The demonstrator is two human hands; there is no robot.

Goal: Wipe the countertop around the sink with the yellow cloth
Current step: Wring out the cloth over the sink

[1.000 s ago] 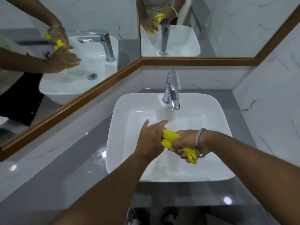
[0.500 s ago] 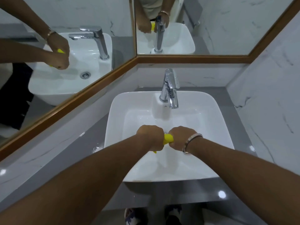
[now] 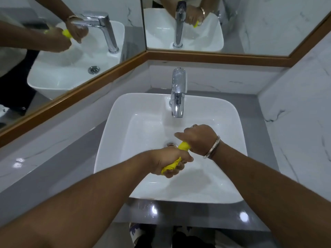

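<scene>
The yellow cloth (image 3: 183,145) is twisted into a tight roll and held over the white square sink (image 3: 125,111). My left hand (image 3: 166,161) grips its near end, where a crumpled bit sticks out below the fingers. My right hand (image 3: 200,138), with a metal bangle on the wrist, grips the far end, thumb pointing left. Both hands hover above the basin near the drain. The grey countertop (image 3: 71,158) runs around the sink on the left, right and front.
A chrome faucet (image 3: 177,92) stands at the back of the sink. Wood-framed mirrors (image 3: 89,83) line the back and left walls. A marble wall (image 3: 300,122) closes the right side. The counter's front edge is just below the basin.
My hands have turned against each other, twisting the cloth. The left hand has dropped nearer to me and the right has moved further away. The camera has come closer to the sink.
</scene>
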